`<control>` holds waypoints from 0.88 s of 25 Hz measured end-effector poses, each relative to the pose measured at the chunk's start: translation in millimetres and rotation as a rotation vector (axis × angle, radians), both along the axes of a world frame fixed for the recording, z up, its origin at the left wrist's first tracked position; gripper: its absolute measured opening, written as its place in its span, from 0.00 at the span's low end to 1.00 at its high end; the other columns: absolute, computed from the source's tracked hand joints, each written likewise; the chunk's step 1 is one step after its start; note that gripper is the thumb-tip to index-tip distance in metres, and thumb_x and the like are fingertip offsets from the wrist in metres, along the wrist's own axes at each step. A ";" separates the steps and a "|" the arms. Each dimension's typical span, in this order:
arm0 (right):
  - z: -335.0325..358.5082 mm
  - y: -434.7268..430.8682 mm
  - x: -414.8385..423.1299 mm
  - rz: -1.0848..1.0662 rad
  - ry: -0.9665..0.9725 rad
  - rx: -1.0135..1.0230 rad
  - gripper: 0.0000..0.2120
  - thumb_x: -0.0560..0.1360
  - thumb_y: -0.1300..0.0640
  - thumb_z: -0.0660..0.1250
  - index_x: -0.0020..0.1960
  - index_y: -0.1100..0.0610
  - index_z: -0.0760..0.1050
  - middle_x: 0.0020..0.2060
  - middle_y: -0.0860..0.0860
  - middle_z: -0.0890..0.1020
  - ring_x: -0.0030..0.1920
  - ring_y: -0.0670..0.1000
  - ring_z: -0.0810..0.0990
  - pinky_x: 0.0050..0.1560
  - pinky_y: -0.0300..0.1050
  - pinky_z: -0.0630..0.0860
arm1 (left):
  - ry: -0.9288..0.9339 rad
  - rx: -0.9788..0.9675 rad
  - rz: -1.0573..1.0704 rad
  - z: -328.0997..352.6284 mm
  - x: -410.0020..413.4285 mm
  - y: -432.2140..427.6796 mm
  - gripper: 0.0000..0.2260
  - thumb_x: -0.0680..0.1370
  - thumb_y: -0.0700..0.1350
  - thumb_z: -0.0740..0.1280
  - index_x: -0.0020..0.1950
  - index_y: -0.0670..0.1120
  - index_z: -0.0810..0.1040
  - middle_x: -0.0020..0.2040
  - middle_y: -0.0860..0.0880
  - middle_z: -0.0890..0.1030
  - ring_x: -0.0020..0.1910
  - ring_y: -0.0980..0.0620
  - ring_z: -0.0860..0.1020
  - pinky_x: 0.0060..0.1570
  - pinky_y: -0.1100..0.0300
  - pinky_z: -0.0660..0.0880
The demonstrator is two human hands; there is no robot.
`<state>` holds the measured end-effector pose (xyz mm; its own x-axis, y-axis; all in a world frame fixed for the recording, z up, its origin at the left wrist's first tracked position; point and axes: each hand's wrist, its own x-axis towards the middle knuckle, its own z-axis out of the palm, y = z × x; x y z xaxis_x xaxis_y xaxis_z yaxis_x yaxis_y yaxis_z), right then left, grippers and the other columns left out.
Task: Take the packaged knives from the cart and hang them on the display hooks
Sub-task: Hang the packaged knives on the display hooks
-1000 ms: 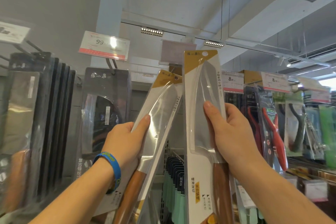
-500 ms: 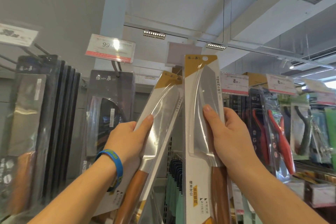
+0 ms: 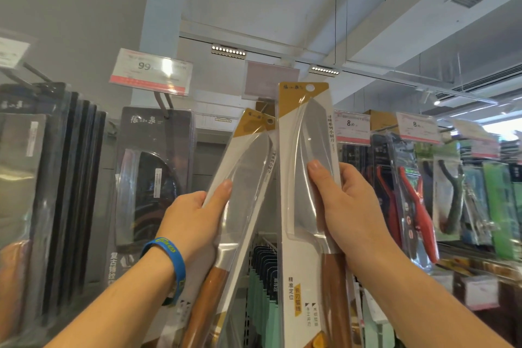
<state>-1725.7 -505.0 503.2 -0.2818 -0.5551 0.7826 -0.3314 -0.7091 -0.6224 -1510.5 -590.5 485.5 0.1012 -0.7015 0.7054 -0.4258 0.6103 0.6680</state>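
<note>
Left hand [image 3: 195, 223]: grasping tilted knife pack [image 3: 243, 178], its gold top just below the blank price tag [image 3: 271, 79]. Right hand [image 3: 350, 206]: grasping upright knife pack [image 3: 306, 127], just beside the first, left of hanging red pliers [image 3: 418, 200].

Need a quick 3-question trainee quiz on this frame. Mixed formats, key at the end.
1. True or false: the left hand grips the left knife package, and the right hand grips the right knife package.
2. Which package leans? A) left B) right
3. Fill in: the blue wristband sits on the ___ wrist.
Key: 1 true; 2 A; 3 left.
</note>
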 end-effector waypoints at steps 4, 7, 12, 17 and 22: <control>-1.0 2.3 -0.2 -0.013 0.018 0.016 0.16 0.76 0.35 0.67 0.57 0.44 0.76 0.48 0.43 0.85 0.45 0.41 0.85 0.41 0.38 0.82 | 0.037 -0.084 0.020 -1.9 -2.2 0.3 0.32 0.75 0.69 0.60 0.33 0.40 0.71 0.28 0.43 0.72 0.29 0.45 0.71 0.34 0.53 0.70; -1.2 3.6 -1.5 -0.017 0.013 0.015 0.16 0.76 0.35 0.67 0.58 0.43 0.76 0.49 0.43 0.85 0.47 0.43 0.85 0.46 0.43 0.84 | 0.061 -0.078 0.014 -4.4 -1.3 -3.2 0.30 0.74 0.70 0.60 0.31 0.43 0.69 0.27 0.44 0.71 0.29 0.46 0.70 0.34 0.54 0.68; -1.8 3.9 -3.2 -0.023 0.009 0.011 0.13 0.77 0.36 0.67 0.56 0.42 0.76 0.48 0.42 0.85 0.47 0.43 0.85 0.46 0.43 0.84 | 0.057 -0.015 -0.011 -7.5 -3.7 -5.3 0.37 0.73 0.71 0.59 0.39 0.34 0.77 0.34 0.37 0.80 0.35 0.40 0.79 0.38 0.51 0.75; -2.9 0.8 -4.7 -0.016 -0.031 -0.013 0.13 0.77 0.38 0.68 0.56 0.44 0.76 0.47 0.43 0.85 0.45 0.42 0.86 0.39 0.37 0.82 | 0.062 0.060 -0.048 -7.0 -1.6 -10.3 0.38 0.71 0.72 0.58 0.44 0.35 0.81 0.38 0.39 0.83 0.40 0.40 0.82 0.43 0.50 0.79; -1.3 -1.5 -1.4 0.002 -0.033 -0.026 0.14 0.77 0.38 0.68 0.57 0.45 0.76 0.47 0.43 0.85 0.43 0.40 0.85 0.34 0.31 0.79 | 0.006 0.085 0.046 -4.5 -1.8 -26.5 0.35 0.75 0.70 0.59 0.36 0.36 0.77 0.33 0.40 0.80 0.35 0.41 0.79 0.36 0.53 0.74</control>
